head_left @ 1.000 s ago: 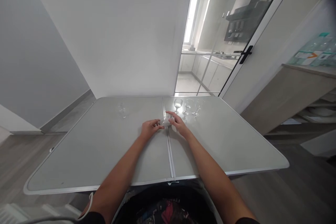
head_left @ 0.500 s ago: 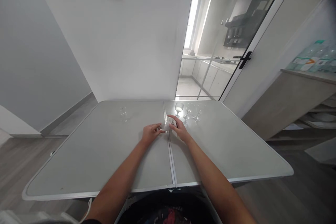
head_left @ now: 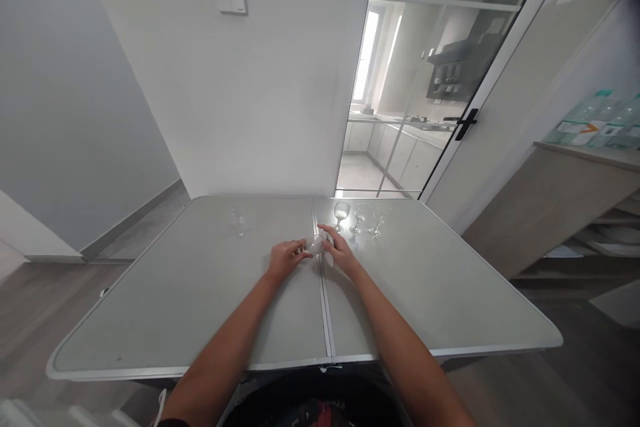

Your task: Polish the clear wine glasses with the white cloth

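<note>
Over the table's centre seam, my left hand (head_left: 289, 256) is closed on the stem end of a clear wine glass (head_left: 315, 245), which lies tilted on its side in the air. My right hand (head_left: 340, 248) presses a white cloth (head_left: 329, 257) to the bowl of that glass; part of the cloth hangs below the fingers. Just beyond my right hand stands a wine glass (head_left: 342, 212). To its right are two more clear glasses, one stemmed glass (head_left: 357, 219) and another stemmed glass (head_left: 376, 221). Far left, a clear glass (head_left: 239, 219) stands apart.
The pale folding table (head_left: 200, 300) has a metal edge and a seam down its middle. Behind it are a white wall and a glazed door (head_left: 400, 147) with a black handle (head_left: 466, 124). Bottles (head_left: 590, 121) stand on a wooden shelf (head_left: 530, 207) at the right.
The camera view has tilted up slightly, so everything sits lower. My right hand and the cloth have shifted a little around the glass bowl; my left hand keeps its hold.
</note>
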### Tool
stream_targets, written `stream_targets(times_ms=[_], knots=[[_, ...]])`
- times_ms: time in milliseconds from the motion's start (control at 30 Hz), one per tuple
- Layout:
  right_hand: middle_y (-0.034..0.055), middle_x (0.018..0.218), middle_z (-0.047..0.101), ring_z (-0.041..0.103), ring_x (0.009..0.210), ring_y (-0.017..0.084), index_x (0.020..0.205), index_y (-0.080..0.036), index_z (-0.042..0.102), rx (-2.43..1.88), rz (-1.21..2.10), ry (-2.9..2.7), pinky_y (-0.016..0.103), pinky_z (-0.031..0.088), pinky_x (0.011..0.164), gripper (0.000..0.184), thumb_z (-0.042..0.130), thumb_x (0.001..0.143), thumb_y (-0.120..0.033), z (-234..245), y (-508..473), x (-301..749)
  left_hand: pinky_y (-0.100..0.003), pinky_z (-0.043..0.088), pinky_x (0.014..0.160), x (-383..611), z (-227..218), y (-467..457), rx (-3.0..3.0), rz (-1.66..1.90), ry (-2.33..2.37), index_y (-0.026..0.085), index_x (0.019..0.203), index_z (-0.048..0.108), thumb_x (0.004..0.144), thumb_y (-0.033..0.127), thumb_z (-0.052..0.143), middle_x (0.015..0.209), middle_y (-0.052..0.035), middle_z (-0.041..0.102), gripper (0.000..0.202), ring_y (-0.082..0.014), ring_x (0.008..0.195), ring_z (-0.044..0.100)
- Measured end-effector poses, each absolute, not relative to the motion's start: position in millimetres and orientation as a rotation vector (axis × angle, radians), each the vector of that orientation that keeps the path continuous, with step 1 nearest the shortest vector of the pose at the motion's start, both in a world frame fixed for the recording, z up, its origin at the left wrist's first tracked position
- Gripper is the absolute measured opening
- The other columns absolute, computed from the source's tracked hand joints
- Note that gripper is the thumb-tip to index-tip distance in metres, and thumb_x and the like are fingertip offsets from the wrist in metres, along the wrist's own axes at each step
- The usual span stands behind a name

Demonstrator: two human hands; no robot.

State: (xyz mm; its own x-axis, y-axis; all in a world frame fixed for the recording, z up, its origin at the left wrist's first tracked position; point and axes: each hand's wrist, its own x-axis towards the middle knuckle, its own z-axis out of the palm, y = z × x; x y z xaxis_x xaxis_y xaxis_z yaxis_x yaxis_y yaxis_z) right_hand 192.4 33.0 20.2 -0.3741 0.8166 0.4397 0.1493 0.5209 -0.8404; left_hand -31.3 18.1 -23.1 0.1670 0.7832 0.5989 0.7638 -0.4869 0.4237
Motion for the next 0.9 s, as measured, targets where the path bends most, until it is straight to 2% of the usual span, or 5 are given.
stream_targets(times_ms=[200, 433, 600, 700, 900], knots=[[0.0042, 0.093, 0.061, 0.054, 0.085, 0.020, 0.141, -0.022, 0.052, -0.847, 0.916, -1.692, 0.033, 0.047, 0.082, 0.054, 0.042, 0.098, -0.053, 23, 31, 198, -0.023, 0.048, 0.067, -26, -17, 16, 2.317, 1.236, 1.471, 0.024, 0.110, 0.076, 0.082, 0.056, 0.071, 0.079, -0.0017, 0.075, 0.043, -0.0126, 0.063, 0.063], [-0.0037, 0.069, 0.049, 0.045, 0.064, 0.015, 0.156, -0.019, 0.032, -0.913, 0.876, -2.003, 0.030, 0.044, 0.071, 0.071, 0.050, 0.096, -0.052, 16, 31, 190, -0.023, 0.047, 0.067, -30, -11, 13, 2.328, 1.242, 1.566, 0.024, 0.109, 0.076, 0.082, 0.053, 0.073, 0.079, -0.0017, 0.076, 0.040, -0.0126, 0.063, 0.064], [0.0050, 0.102, 0.062, 0.055, 0.080, 0.017, 0.139, -0.020, 0.053, -0.822, 0.895, -1.822, 0.031, 0.047, 0.079, 0.054, 0.050, 0.096, -0.053, 21, 30, 192, -0.023, 0.047, 0.067, -30, -10, 13, 2.310, 1.247, 1.564, 0.024, 0.108, 0.077, 0.080, 0.051, 0.076, 0.082, -0.0013, 0.077, 0.039, -0.0123, 0.064, 0.065], [0.0070, 0.119, 0.060, 0.057, 0.093, 0.019, 0.138, -0.023, 0.052, -0.769, 0.950, -1.688, 0.031, 0.048, 0.083, 0.051, 0.049, 0.096, -0.052, 26, 28, 195, -0.022, 0.048, 0.067, -30, -11, 13, 2.268, 1.235, 1.516, 0.023, 0.108, 0.076, 0.082, 0.053, 0.073, 0.080, -0.0012, 0.076, 0.040, -0.0122, 0.064, 0.064], [0.0045, 0.096, 0.062, 0.057, 0.090, 0.021, 0.152, -0.021, 0.038, -0.870, 0.863, -1.927, 0.036, 0.048, 0.087, 0.069, 0.056, 0.092, -0.051, 20, 27, 192, -0.022, 0.047, 0.067, -26, -15, 14, 2.303, 1.181, 1.474, 0.024, 0.108, 0.076, 0.084, 0.055, 0.069, 0.080, -0.0016, 0.076, 0.040, -0.0124, 0.064, 0.064]])
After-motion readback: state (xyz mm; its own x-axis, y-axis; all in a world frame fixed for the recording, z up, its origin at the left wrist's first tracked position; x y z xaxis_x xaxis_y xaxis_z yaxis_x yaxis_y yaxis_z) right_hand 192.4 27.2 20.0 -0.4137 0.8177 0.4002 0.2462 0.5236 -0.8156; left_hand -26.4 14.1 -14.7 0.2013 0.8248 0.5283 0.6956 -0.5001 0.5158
